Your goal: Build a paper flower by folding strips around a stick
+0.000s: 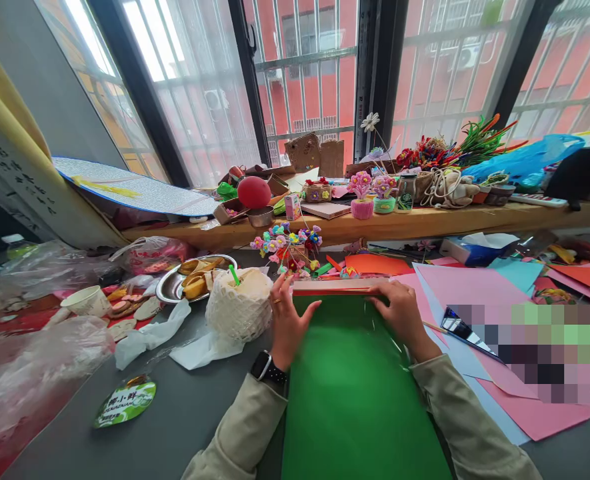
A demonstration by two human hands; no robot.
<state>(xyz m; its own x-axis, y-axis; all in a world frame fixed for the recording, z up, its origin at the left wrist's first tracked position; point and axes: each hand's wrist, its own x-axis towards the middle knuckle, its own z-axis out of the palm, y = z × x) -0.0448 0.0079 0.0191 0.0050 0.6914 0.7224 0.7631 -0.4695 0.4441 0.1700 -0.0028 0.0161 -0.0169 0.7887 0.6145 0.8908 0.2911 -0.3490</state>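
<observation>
A glossy green pack of coloured paper (359, 387) lies in front of me, with pink and orange layers along its far edge and clear film shining at its right side. My left hand (289, 320) is at the far left corner, fingers against the edge and thumb held out over the green face. At the far right corner my right hand (402, 317) grips the edge, fingers on top and thumb on the near side. A black smartwatch (262, 365) is on my left wrist. Just left of that hand stands a white coconut (239, 303) with a green straw.
Pink sheets (475, 287) and blue ones spread at right, under a mirror-like triangular piece (469, 333) and a blurred-out patch. A metal bowl (172, 283) with banana peels, a paper cup (85, 301) and plastic bags crowd the left. Crochet flowers (287, 243) stand ahead, before a cluttered wooden sill (395, 225).
</observation>
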